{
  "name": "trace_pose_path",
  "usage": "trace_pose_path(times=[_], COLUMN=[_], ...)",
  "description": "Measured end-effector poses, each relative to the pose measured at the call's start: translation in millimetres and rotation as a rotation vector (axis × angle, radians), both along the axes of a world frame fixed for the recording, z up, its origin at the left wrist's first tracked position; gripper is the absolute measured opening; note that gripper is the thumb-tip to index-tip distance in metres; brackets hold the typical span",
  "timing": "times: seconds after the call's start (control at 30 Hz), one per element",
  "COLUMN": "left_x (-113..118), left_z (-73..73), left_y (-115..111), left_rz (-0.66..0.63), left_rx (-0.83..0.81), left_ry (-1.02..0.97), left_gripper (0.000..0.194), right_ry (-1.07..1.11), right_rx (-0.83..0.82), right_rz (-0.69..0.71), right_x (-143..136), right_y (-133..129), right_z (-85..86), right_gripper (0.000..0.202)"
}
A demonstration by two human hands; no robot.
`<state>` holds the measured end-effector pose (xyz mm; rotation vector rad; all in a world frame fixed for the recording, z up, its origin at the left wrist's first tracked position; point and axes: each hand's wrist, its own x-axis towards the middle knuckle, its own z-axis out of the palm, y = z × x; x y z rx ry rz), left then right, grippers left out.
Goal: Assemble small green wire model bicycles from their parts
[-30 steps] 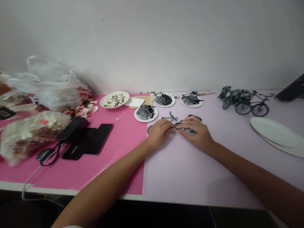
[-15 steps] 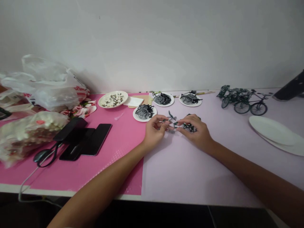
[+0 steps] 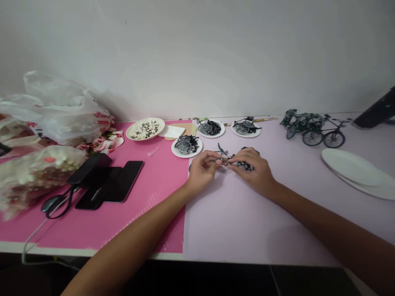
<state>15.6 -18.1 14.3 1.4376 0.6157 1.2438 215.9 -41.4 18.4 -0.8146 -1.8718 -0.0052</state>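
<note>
Both hands meet over the lilac part of the table. My left hand (image 3: 202, 168) is closed, thumb and fingers pinching a small dark green model bicycle part (image 3: 224, 161). From the other side my right hand (image 3: 254, 166) pinches the same part, fingertips almost touching the left ones. Its exact shape is mostly covered by my fingers. Just behind the fingertips lies a small dark handlebar-like piece (image 3: 221, 149). More dark bicycle pieces (image 3: 246, 165) show under my right palm, partly hidden.
Small plates of wheels and black parts (image 3: 187, 146) stand behind my hands, near a bowl of small bits (image 3: 145, 129). Assembled model bicycles (image 3: 321, 130) and white oval plates (image 3: 353, 167) are at right. Phones (image 3: 125, 181), a cable and plastic bags (image 3: 61, 111) occupy the left.
My right fingertips have closed in on the left ones, and both now pinch the small green part between them. The view has shifted slightly.
</note>
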Motion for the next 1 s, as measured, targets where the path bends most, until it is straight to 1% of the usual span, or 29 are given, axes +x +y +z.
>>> trace_pose_path(times=[0.27, 0.47, 0.53, 0.67, 0.87, 1.0], left_x=[-0.5, 1.6, 1.9, -0.1, -3.8, -1.6], left_z=[-3.6, -8.2, -8.4, -5.8, -0.7, -1.8], left_y=[1.8, 2.9, 2.3, -0.1, -4.4, -4.8], left_rz=[-0.046, -0.001, 0.003, 0.052, 0.026, 0.047], left_rx=[-0.013, 0.037, 0.047, 0.084, 0.077, 0.11], left_ry=[0.025, 0.116, 0.145, 0.204, 0.183, 0.22], left_gripper=[0.045, 0.039, 0.038, 0.041, 0.044, 0.037], right_ry=[-0.003, -0.028, -0.024, -0.003, -0.002, -0.021], right_rx=[0.02, 0.074, 0.066, 0.025, -0.053, -0.039], right_rz=[-0.013, 0.008, 0.009, -0.011, -0.076, -0.076], right_x=[0.0, 0.6, 0.9, 1.7, 3.2, 3.5], right_y=[0.1, 1.5, 1.8, 1.6, 1.8, 2.8], right_z=[0.9, 0.1, 0.1, 1.0, 0.7, -1.7], right_gripper=[0.008, 0.011, 0.01, 0.007, 0.004, 0.007])
